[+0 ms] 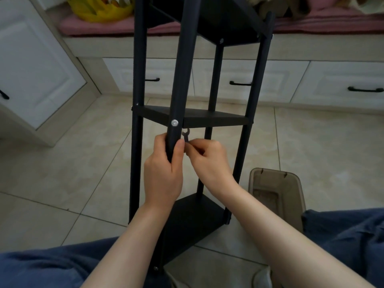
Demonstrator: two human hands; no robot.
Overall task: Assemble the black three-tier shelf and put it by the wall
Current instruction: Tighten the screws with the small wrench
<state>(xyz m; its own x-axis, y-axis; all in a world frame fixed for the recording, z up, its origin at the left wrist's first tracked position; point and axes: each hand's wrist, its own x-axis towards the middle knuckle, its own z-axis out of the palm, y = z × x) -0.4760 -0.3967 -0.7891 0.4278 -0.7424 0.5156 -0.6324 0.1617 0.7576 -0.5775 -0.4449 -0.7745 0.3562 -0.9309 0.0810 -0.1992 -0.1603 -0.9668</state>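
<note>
Tiled floor (62, 163), white drawers (274, 75) behind. Black shelf (214, 119) stands upright on the floor between the knees. Left hand (164, 175) wraps the front post (180, 80) below the middle-tier screw (174, 122). Right hand (209, 161) pinches a small wrench (185, 136) just beside the post.

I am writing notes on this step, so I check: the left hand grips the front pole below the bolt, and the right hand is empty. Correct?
Not quite. The head view shows the right hand pinching a small wrench just under the middle shelf. The left hand does grip the front pole below the bolt.
</note>
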